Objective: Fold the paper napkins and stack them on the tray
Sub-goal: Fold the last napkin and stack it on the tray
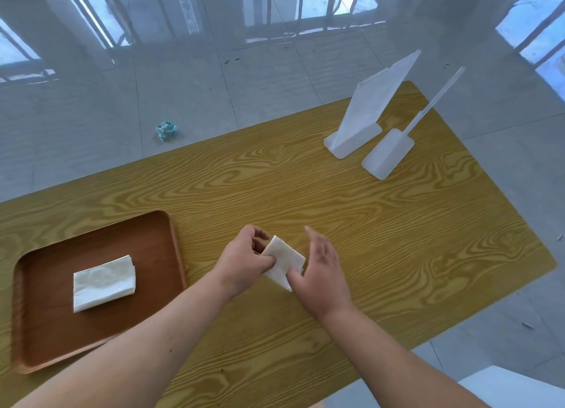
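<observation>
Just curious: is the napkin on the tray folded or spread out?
Folded: the napkin lies on the tray as a compact rectangle with layered edges.

On the bench (336, 193), a folded napkin (282, 261) lies between my left hand (244, 261) and right hand (324, 270). Left of my hands sits a tray (46, 346) with a napkin stack (104, 282) in it. Beyond my right hand stand two holders (354, 141), side by side, the left one holding napkins.

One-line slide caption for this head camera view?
Two bare hands fold a white paper napkin beside a brown tray holding folded napkins.
</observation>
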